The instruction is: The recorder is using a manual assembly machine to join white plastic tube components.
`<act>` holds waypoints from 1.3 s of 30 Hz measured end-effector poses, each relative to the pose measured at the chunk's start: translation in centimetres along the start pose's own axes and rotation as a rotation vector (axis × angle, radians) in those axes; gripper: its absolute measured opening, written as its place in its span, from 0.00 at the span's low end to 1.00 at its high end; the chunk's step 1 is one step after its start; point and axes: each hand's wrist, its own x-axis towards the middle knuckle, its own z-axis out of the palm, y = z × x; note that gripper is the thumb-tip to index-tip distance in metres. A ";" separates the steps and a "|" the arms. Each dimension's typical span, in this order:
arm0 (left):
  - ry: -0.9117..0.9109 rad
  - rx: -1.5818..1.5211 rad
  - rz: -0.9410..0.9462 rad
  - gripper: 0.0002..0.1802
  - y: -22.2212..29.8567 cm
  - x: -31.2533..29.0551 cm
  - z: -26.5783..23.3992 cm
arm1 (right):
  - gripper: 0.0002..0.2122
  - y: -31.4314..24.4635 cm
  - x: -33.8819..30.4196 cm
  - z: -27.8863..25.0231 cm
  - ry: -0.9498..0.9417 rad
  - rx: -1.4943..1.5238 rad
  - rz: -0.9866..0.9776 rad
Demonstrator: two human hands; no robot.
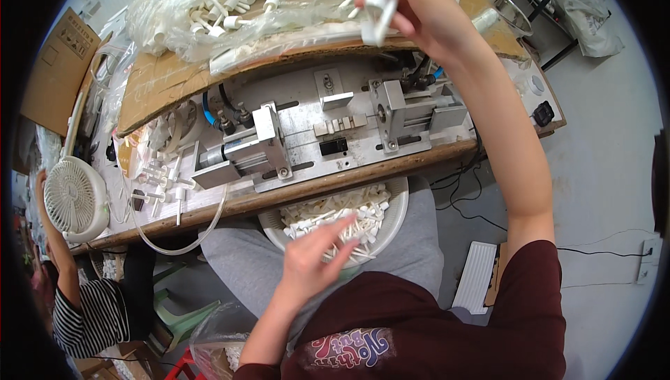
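My right hand (419, 6) is raised over the far side of the bench, its fingers closed around several white plastic pieces (379, 20) with round caps and thin stems, partly blurred. Behind it, a heap of similar capped pieces (234, 0) lies on a clear plastic bag and cardboard. My left hand (307, 265) hovers over the near part of a round basket (400, 205) on my lap, thumb and fingers apart, with nothing seen in it. White plastic pieces (328, 219) fill the basket.
A metal clamping fixture (300, 164) with two facing cylinders stands on the bench between my hands and the heap. Cardboard (150, 97) overhangs it. Loose white pieces (164, 184), a tube (167, 249) and a white fan (73, 198) are at left, near another person in a striped shirt (91, 317).
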 end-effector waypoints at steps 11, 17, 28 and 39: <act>0.088 -0.449 -0.077 0.21 4.5 6.4 -4.7 | 0.08 0.7 -13.1 5.3 -0.348 0.189 0.492; 0.042 -0.397 -0.065 0.22 4.2 5.7 -5.1 | 0.08 2.4 -14.7 4.2 -0.125 0.335 0.469; 0.189 0.470 0.126 0.15 0.1 8.2 -0.9 | 0.07 5.1 -16.5 4.7 0.104 0.576 0.322; 0.180 0.487 0.062 0.14 -0.3 8.8 -0.7 | 0.09 5.4 -17.3 5.5 0.139 0.692 0.331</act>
